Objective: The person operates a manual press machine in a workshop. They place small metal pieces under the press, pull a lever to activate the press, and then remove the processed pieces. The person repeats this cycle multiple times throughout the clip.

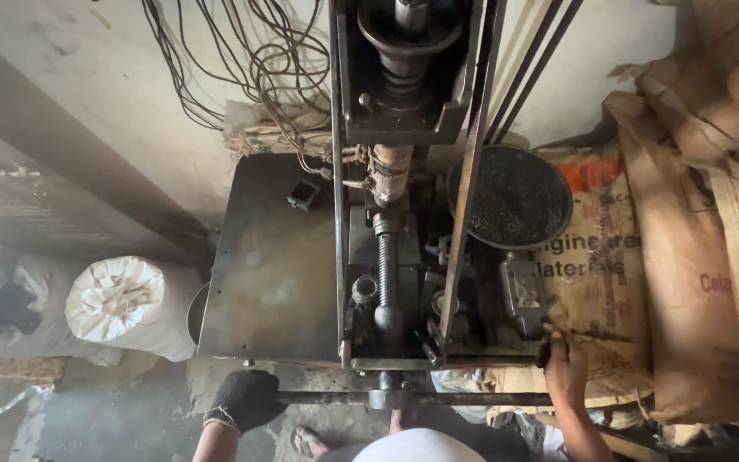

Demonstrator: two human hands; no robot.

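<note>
Steel bench top [267,282]: small black box [303,194] near back edge, press frame [404,257] bolted at right.

Brown printed sacks [686,257] stacked at right; white tied sack [126,299] lower left.

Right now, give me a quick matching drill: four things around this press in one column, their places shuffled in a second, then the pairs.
Things:
1. left hand
2. right hand
3. round tray of dark granules
4. white tied sack

Places:
A. right of the machine frame, above the brown sacks
B. gloved, gripping the horizontal bar
C. on the floor left of the metal table
D. bare, at the machine's right edge

Pairs: 1-B, 2-D, 3-A, 4-C
</note>
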